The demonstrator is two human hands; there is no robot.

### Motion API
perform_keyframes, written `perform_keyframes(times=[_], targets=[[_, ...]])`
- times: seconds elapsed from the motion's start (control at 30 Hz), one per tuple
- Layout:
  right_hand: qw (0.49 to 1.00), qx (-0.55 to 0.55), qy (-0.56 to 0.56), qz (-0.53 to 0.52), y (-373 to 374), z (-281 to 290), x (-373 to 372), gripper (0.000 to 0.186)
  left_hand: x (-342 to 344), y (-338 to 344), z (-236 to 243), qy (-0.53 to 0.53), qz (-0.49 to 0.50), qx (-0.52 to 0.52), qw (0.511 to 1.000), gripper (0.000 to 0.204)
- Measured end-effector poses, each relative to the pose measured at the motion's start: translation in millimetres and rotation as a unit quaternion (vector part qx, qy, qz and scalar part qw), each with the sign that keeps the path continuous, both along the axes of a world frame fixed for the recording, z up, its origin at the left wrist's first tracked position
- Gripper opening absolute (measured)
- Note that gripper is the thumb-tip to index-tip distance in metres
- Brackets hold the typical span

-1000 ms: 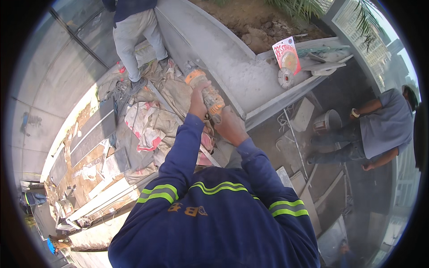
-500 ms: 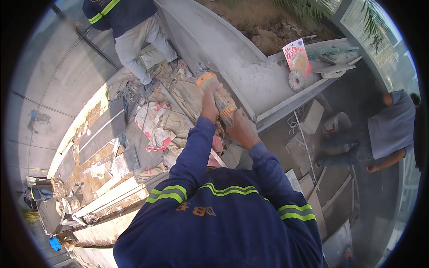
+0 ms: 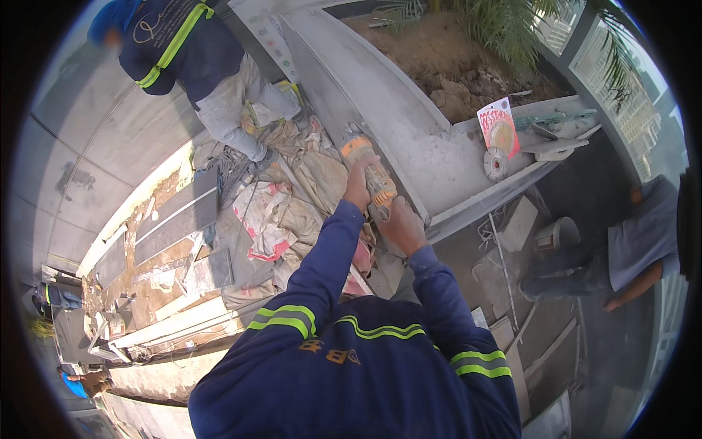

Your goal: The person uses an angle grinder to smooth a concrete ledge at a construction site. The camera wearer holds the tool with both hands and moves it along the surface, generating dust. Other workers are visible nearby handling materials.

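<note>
A dusty orange and grey angle grinder (image 3: 377, 183) is held out in front of me, its head end pointing up and away toward the grey ledge. My left hand (image 3: 358, 184) wraps around its body just behind the head. Around the rear end closes my right hand (image 3: 402, 225). Whether a disc is fitted on the grinder's head cannot be made out. On the ledge (image 3: 409, 121) to the right lies a round cutting disc (image 3: 495, 164), beside a red and white card (image 3: 499, 124) carrying another disc shape.
Crumpled sacks (image 3: 267, 219) cover the ground left of the grinder. A co-worker (image 3: 197, 66) stands at the upper left, another person (image 3: 643, 241) at the right near a bucket (image 3: 557, 235). Dark slabs (image 3: 179, 219) and boards lie left; broken pieces (image 3: 556, 146) rest on the ledge.
The view has shifted, so most things appear lower and slightly to the right. Both my hands keep their hold on the angle grinder. More of the co-worker at the upper left shows.
</note>
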State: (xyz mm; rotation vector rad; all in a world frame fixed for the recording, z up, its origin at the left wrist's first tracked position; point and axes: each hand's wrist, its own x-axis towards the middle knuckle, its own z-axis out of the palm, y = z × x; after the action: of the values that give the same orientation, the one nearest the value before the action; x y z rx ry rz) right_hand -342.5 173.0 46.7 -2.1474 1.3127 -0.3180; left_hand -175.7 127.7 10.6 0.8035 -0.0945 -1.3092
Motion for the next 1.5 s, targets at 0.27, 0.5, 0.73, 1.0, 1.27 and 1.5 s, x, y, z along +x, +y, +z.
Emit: perform_keyframes(times=[0.27, 0.5, 0.73, 1.0, 1.27, 1.5], targets=[[1.0, -0.002, 0.0, -0.007, -3.5, -10.9, -1.2, 0.054, -4.5, -1.9, 6.0, 0.001, 0.008, 0.005, 1.0, 0.026], [1.0, -0.022, -0.007, 0.014, 10.5, 6.3, -13.4, 0.06, -11.7, 10.5, 5.4, 0.009, 0.004, 0.017, 1.0, 0.027], [1.0, 0.003, 0.002, 0.01, 15.4, 15.1, -19.6, 0.05, -18.1, 13.7, 6.0, 0.012, 0.021, 0.012, 1.0, 0.029], [0.999, 0.029, 0.013, 0.008, 16.3, 21.8, -20.4, 0.045, -21.1, 17.2, 16.2, 0.018, 0.021, 0.043, 0.999, 0.029], [0.998, 0.062, 0.014, -0.001, 18.0, 31.0, -22.4, 0.041, -22.1, 20.0, 12.6, 0.021, 0.009, 0.043, 0.999, 0.027], [0.999, 0.046, 0.007, -0.003, 17.2, 19.7, -25.2, 0.039, -27.1, 24.3, 16.0, 0.009, 0.029, 0.032, 0.999, 0.024]])
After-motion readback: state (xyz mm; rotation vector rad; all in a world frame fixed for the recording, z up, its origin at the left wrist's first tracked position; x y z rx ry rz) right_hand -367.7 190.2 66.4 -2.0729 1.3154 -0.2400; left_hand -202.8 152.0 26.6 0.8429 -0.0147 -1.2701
